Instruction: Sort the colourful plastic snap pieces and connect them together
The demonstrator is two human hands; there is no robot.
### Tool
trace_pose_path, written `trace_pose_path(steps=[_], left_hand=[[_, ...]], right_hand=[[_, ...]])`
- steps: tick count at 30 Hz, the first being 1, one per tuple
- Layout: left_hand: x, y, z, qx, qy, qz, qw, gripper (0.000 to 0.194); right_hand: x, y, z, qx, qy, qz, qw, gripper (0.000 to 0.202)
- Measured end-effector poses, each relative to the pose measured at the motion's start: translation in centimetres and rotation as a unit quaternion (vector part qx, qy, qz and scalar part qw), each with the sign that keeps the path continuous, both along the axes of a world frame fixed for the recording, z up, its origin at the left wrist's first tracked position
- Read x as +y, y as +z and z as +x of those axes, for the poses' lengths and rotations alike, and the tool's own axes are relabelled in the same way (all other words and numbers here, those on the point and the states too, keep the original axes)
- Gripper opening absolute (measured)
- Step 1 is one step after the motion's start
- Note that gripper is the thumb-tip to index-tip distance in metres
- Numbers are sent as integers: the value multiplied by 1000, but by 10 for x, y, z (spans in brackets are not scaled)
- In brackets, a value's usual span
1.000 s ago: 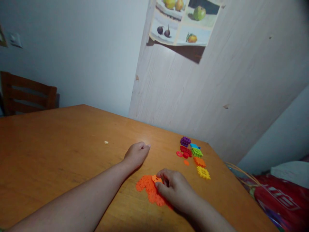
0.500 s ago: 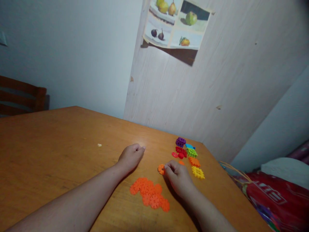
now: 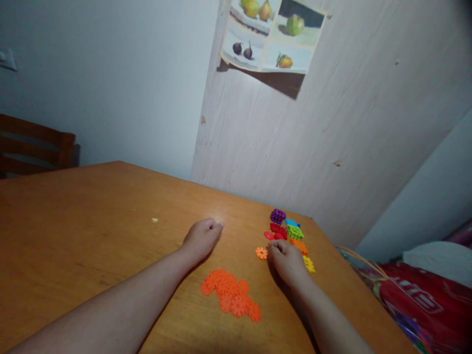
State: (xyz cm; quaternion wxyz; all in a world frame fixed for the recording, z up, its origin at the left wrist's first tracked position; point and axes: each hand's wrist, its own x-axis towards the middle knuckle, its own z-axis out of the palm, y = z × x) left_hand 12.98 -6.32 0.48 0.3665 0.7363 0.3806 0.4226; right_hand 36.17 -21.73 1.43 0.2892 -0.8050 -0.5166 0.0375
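My left hand point(image 3: 203, 239) rests on the table as a loose fist, thumb on top; whatever may be inside is hidden. My right hand point(image 3: 286, 259) is closed, fingertips pinched together at the table, and I cannot make out what is between them. Just left of those fingertips lies an orange flower-shaped plastic disc point(image 3: 261, 253), notched round its rim with a hole in the middle. Between my forearms a spread of overlapping red-orange discs point(image 3: 230, 291) lies flat.
Beyond my right hand are interlocking pieces in groups: purple point(image 3: 278, 216), red point(image 3: 278, 229), blue point(image 3: 292, 223), green point(image 3: 295, 232), orange point(image 3: 299, 246) and yellow point(image 3: 309, 264). A red bag point(image 3: 413, 295) stands past the table's right edge. Small pale scraps point(image 3: 155, 220) lie left.
My right hand has moved right and slightly away, now covering a second orange piece seen earlier. The orange disc it pinched sits further right, beside the fingertips. My left hand stays put.
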Motion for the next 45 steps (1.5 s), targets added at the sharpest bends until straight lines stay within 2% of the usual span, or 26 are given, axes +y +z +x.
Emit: trace_pose_path(steps=[4,7,9,12,18,27,32,37,42,45], left_hand=[[0,-1,0,1,1,-1,1000,45],[1,-4,1,2,2,6,1000,46],[2,-5,1,4,4,13,1000,46],[3,-6,0,11,6,17,1000,45],[0,-2,-1,26,-1,18,999,46],[-1,-1,-1,17,-1,11,1000,46],[-1,-1,-1,16,-2,8,1000,46],[1,-3,-1,13,-7,9,1000,46],[0,-3,-1,23,-2,12,1000,46],[-1,-1,-1,25,0,13,1000,45]], right_hand=[[-8,19,-14,-62,12,-86,994,29],[-16,30,-34,-129,28,-178,975,32],[-20,34,-46,-157,31,-228,960,36],[-23,36,-57,-175,35,-263,948,41],[-19,35,-47,-192,11,-272,943,49],[-15,33,-33,-181,-19,-284,942,51],[-14,34,-26,-169,-34,-255,952,50],[-15,38,-5,-154,-76,-205,964,47],[-16,30,19,-130,-113,-170,970,43],[-16,26,21,-116,-107,-152,976,42]])
